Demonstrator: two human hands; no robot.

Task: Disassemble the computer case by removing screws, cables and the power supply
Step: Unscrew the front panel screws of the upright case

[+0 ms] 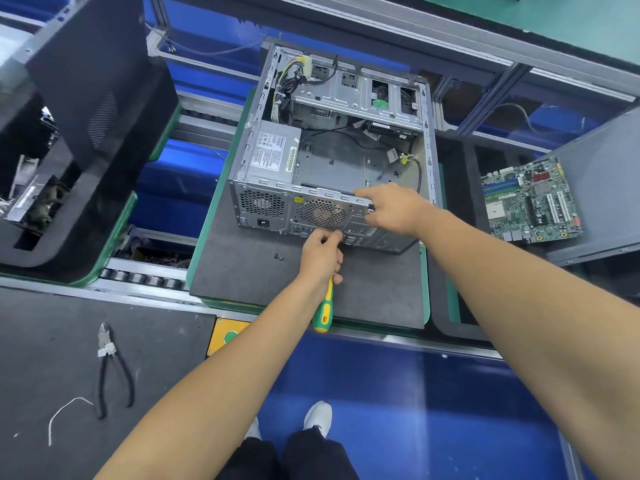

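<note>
Left hand (pixel 320 252) grips screwdriver (pixel 324 306) at case (pixel 332 161) rear edge.

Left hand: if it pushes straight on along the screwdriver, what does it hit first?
The case's rear panel, just below the fan grille. The left hand grips the screwdriver pointing at it and looks nearly in contact already, though the tip is hidden.

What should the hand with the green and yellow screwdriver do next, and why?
Probably turn the screwdriver to loosen a screw on the case's back panel. The left hand holds it against that panel, the right hand steadies the top edge, and the power supply sits inside.
</note>
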